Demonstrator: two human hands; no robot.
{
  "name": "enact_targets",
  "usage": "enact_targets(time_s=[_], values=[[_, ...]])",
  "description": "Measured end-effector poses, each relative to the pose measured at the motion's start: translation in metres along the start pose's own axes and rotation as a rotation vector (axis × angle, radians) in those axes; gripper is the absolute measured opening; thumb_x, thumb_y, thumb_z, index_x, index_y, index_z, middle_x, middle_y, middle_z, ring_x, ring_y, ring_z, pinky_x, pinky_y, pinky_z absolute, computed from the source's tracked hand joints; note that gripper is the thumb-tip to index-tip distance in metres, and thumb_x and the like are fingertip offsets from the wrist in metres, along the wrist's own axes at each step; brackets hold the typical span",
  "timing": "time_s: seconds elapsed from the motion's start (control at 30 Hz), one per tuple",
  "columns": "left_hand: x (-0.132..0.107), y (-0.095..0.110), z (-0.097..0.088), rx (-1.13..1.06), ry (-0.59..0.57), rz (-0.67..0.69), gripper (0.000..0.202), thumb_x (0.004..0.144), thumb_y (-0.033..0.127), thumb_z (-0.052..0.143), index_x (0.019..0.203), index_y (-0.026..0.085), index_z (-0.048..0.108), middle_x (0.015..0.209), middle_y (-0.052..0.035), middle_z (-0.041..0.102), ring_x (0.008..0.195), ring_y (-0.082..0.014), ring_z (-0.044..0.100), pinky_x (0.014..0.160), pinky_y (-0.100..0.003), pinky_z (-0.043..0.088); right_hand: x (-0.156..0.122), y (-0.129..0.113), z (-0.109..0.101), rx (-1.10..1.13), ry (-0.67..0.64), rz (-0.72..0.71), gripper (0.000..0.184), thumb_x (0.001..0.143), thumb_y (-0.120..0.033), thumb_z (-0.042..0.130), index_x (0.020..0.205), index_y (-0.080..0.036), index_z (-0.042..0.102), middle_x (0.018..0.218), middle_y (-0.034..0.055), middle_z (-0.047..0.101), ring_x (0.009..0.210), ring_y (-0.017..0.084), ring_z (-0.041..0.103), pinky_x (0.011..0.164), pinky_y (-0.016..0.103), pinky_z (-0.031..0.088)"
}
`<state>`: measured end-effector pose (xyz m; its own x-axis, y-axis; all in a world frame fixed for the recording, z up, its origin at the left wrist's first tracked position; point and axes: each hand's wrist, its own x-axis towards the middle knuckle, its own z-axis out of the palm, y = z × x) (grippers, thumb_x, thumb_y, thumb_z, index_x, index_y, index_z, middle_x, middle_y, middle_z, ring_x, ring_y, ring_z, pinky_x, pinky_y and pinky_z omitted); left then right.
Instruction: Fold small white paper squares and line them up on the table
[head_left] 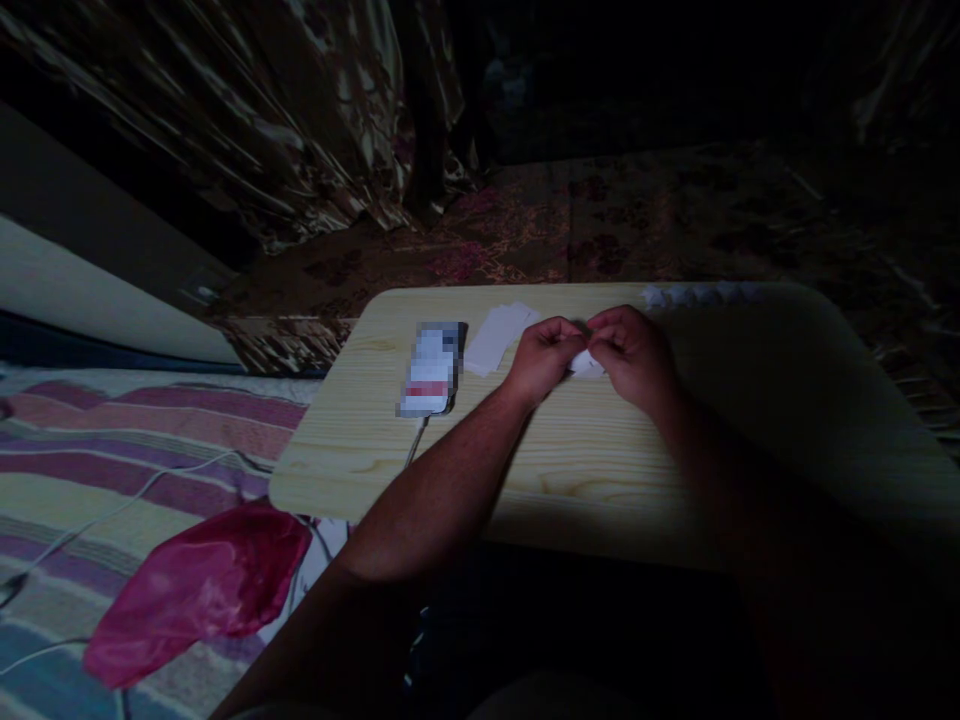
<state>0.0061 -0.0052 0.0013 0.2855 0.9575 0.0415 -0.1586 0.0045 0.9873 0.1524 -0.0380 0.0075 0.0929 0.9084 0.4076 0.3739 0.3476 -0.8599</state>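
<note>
The fingers of the left hand (550, 352) and right hand (630, 352) pinch a small white paper (586, 365) near the far edge of the tabletop (589, 460). They hide part, so I can't tell where its long side points. Long white sheets (495, 342) nearby slant toward that edge.

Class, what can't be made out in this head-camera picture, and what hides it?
In the head view:
White paper: full shape, hidden by the left hand and right hand.
Phone: screen text, blurred by pixelation.
Cable: partly hidden behind the left forearm.
Row of white shapes: details too small and dim.
Right forearm: lower part lost in shadow.
</note>
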Motion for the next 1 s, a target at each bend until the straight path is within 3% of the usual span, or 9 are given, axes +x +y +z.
enact_targets(time_s=[0.13,0.3,0.4,0.5,0.7,1.0], values=[[0.001,-0.001,0.0,0.003,-0.028,0.013,0.016,0.066,0.027,0.073,0.068,0.016,0.062,0.055,0.0051,0.052,0.049,-0.0065,0.04,0.05,-0.023,0.029,-0.001,-0.003,-0.002,0.031,-0.033,0.031,0.02,0.076,-0.017,0.062,0.095,-0.023,0.066,0.07,-0.0013,0.067,0.061,0.017,0.06,0.06,0.031,0.048],[-0.001,0.002,0.002,-0.05,0.014,-0.003,0.019,0.065,0.028,0.075,0.069,0.017,0.06,0.052,0.0059,0.052,0.045,-0.0058,0.04,0.047,-0.022,0.028,0.001,-0.001,-0.002,0.098,0.019,0.044,0.015,0.078,-0.027,0.066,0.092,-0.022,0.067,0.087,0.0032,0.072,0.071,0.019,0.065,0.064,0.033,0.051],[-0.001,0.005,0.002,-0.083,0.083,-0.018,0.019,0.069,0.03,0.074,0.073,0.018,0.059,0.048,0.0057,0.053,0.04,-0.0068,0.04,0.044,-0.022,0.027,0.002,0.001,-0.001,0.259,-0.002,0.146,0.03,0.078,-0.037,0.07,0.103,-0.023,0.065,0.083,0.0023,0.071,0.074,0.02,0.067,0.061,0.032,0.053],[0.0,0.007,0.001,-0.129,0.113,-0.013,0.019,0.073,0.03,0.072,0.077,0.018,0.058,0.05,0.0036,0.058,0.04,-0.0086,0.046,0.043,-0.022,0.029,0.003,0.005,0.001,0.367,-0.024,0.217,0.039,0.073,-0.038,0.074,0.107,-0.022,0.062,0.086,0.003,0.072,0.074,0.02,0.068,0.058,0.031,0.053],[0.0,0.008,0.0,-0.202,0.099,-0.032,0.021,0.071,0.028,0.073,0.081,0.018,0.058,0.054,0.0015,0.062,0.047,-0.0116,0.057,0.045,-0.021,0.037,0.008,0.014,0.003,0.335,0.056,0.252,0.028,0.072,-0.032,0.072,0.094,-0.018,0.062,0.066,-0.0006,0.067,0.055,0.014,0.059,0.054,0.028,0.048],[0.002,0.006,0.0,-0.222,0.052,-0.028,0.023,0.062,0.025,0.08,0.079,0.015,0.067,0.051,0.0052,0.055,0.039,-0.0048,0.039,0.041,-0.021,0.024,0.008,0.006,-0.002,0.26,0.057,0.245,0.022,0.07,-0.029,0.069,0.089,-0.018,0.068,0.065,-0.0021,0.068,0.05,0.012,0.057,0.049,0.025,0.044]])
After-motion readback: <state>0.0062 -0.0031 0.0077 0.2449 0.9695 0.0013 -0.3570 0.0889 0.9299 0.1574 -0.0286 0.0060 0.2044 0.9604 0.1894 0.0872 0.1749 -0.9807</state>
